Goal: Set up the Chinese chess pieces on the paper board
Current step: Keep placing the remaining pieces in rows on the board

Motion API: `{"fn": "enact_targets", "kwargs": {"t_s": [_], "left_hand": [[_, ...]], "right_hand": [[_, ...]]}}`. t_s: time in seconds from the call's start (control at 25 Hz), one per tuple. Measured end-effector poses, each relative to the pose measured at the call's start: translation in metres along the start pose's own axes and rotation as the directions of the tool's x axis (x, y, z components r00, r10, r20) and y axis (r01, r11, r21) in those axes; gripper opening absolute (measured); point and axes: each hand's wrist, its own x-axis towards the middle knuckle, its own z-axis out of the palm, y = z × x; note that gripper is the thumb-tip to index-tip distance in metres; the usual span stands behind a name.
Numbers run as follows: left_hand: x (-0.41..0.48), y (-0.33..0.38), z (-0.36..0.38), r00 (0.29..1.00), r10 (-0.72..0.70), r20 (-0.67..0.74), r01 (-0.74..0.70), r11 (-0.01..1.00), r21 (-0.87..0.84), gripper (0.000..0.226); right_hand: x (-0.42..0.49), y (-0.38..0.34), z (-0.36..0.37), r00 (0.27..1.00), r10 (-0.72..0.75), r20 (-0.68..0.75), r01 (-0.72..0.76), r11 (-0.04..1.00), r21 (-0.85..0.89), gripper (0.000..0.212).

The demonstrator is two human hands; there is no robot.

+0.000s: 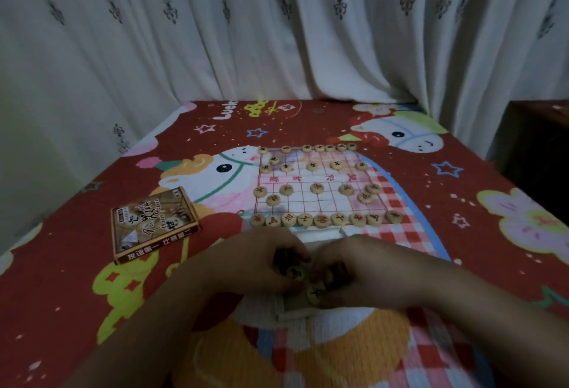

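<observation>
A thin paper board (320, 178) with red grid lines lies on the bed. Red-lettered wooden discs (320, 220) fill its near row, with more in the rows behind; black-lettered discs (329, 148) stand along the far rows. Below the board, my left hand (264, 267) and my right hand (360, 276) meet over a small pale tray (292, 310). My left fingers pinch a black-lettered piece (295, 273). My right fingers hold another black-lettered piece (314, 292) just beneath it.
The brown chess box lid (154, 227) lies to the left of the board. Everything rests on a red cartoon-print blanket (446, 233). White patterned curtains (277, 33) hang behind the bed, and a dark cabinet (535, 153) stands at the right.
</observation>
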Motion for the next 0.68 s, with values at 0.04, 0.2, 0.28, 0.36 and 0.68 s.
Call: {"fn": "enact_targets", "kwargs": {"t_s": [0.04,0.2,0.28,0.36,0.68], "left_hand": [[0.0,0.0,0.0,1.0,0.008,-0.013,-0.008,1.0,-0.004,0.035],[0.0,0.001,0.0,0.999,0.041,-0.033,-0.042,0.999,-0.021,0.031],[0.001,0.001,-0.001,0.998,0.046,-0.047,-0.047,0.999,-0.021,0.034],[0.002,0.003,-0.005,0.993,0.046,-0.104,-0.052,0.997,-0.059,0.034],[0.038,-0.008,-0.032,0.92,-0.019,-0.391,-0.035,0.991,-0.132,0.036]], "right_hand": [[0.002,0.001,0.002,1.0,-0.009,0.009,0.009,1.0,-0.026,0.02],[0.004,0.003,0.005,1.0,-0.019,0.009,0.019,0.999,-0.051,0.021],[0.004,0.004,0.006,1.0,-0.019,-0.02,0.019,0.999,-0.041,0.018],[0.003,0.004,0.003,0.997,-0.012,-0.072,0.012,1.0,0.001,0.017],[0.009,0.049,-0.032,0.857,0.206,-0.472,-0.077,0.957,0.278,0.016]]}}
